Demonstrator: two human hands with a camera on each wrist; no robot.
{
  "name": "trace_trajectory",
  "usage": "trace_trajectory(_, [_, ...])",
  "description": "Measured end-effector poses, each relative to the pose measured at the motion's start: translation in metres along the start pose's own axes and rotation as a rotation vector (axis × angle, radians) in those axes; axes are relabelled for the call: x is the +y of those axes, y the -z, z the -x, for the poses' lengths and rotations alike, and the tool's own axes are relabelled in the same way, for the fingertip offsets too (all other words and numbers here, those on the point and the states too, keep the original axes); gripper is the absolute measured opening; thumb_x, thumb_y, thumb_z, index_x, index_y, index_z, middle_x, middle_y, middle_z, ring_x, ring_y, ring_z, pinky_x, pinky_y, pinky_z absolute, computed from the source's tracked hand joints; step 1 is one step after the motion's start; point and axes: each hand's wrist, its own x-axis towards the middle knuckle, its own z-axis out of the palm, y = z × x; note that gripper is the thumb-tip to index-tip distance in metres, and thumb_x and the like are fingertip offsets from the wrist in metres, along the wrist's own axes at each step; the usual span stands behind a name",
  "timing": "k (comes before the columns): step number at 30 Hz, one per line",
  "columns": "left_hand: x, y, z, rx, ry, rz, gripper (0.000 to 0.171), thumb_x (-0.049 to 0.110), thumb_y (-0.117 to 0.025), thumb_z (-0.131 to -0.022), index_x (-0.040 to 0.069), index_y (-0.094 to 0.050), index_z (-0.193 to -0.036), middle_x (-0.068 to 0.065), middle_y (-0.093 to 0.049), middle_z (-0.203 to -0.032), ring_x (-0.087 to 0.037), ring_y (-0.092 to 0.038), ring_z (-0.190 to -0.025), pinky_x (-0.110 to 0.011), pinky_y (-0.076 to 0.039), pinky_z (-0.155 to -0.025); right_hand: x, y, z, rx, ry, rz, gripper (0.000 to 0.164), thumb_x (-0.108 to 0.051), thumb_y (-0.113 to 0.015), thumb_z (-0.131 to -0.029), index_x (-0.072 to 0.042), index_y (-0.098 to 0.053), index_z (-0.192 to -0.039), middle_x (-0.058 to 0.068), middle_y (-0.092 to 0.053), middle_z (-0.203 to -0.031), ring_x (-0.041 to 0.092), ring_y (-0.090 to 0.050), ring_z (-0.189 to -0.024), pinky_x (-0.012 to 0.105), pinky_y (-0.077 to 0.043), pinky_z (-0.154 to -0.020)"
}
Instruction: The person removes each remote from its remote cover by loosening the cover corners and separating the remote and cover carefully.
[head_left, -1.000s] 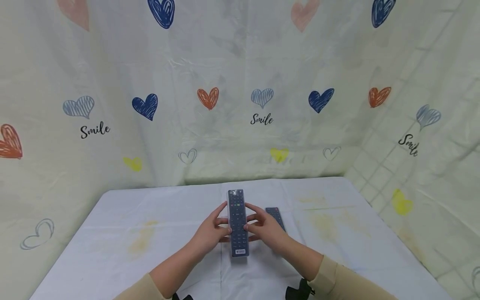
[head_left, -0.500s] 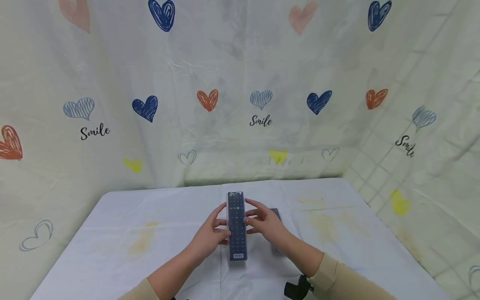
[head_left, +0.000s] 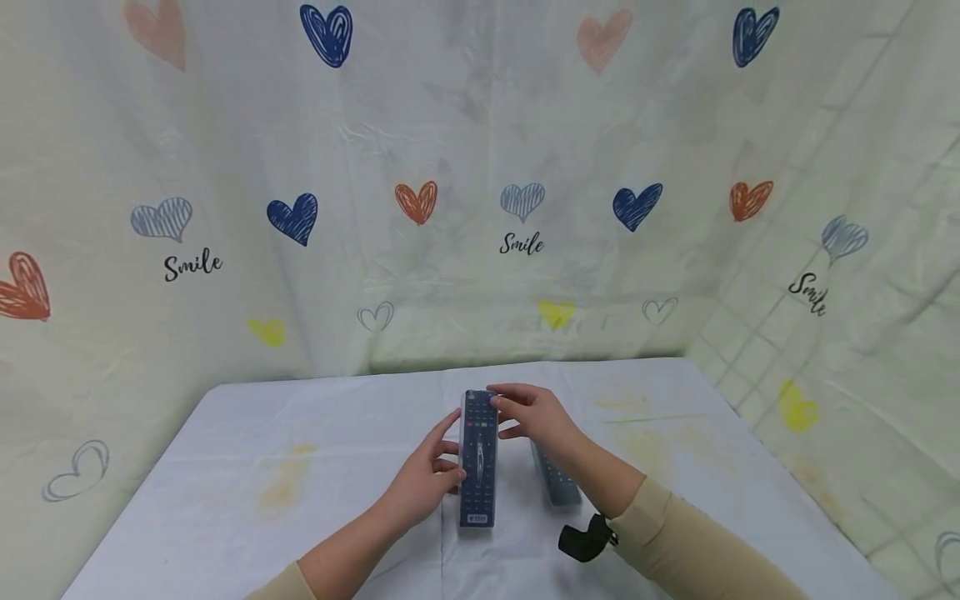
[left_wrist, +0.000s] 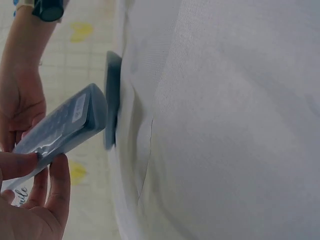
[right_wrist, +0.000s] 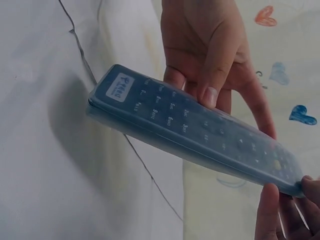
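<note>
Item 1: remote [head_left: 478, 479], dk, glossy, in what looks like clear wrap [right_wrist: 175, 151]; aloft over white-covered table [head_left: 217, 475], label end nearer the person. Handling (est.): light, stiff, a bit slippery, not esp. fragile; best taken by the long edges, w/ fingertips.
L hand [head_left: 420, 485]: fingers part-curled, thumb at one long edge, fingertips along side/underneath; grasping remote.
R hand [head_left: 543, 421]: narrow thumb-to-finger gap, pinching remote's far end.
Item 2: 2nd remote [head_left: 560, 486], on table, R of item 1, partly hidden by R hand/wrist.
</note>
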Motion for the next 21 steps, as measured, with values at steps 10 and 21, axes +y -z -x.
trace_trajectory(10, [-0.006, 0.008, 0.001, 0.027, -0.048, -0.002, 0.059, 0.013, -0.070, -0.093, 0.019, -0.048, -0.147, -0.011, -0.059, -0.125, -0.022, -0.063, -0.103, -0.034, -0.059, -0.080, -0.012, 0.003, 0.007, 0.015, 0.023, -0.051, 0.033, -0.024, -0.068, -0.095, -0.012, -0.069, -0.126, 0.008, -0.070, -0.115, 0.023, -0.067, -0.096, 0.040, -0.060, -0.077])
trace_trajectory(21, [-0.018, 0.020, 0.003, 0.028, -0.034, -0.037, 0.037, 0.013, -0.071, -0.092, 0.008, -0.066, -0.128, -0.011, -0.067, -0.116, -0.024, -0.067, -0.094, -0.034, -0.059, -0.076, -0.032, 0.017, 0.013, 0.062, 0.099, -0.214, 0.031, -0.014, -0.066, -0.097, -0.003, -0.067, -0.126, 0.012, -0.067, -0.113, 0.025, -0.066, -0.098, 0.044, -0.059, -0.080])
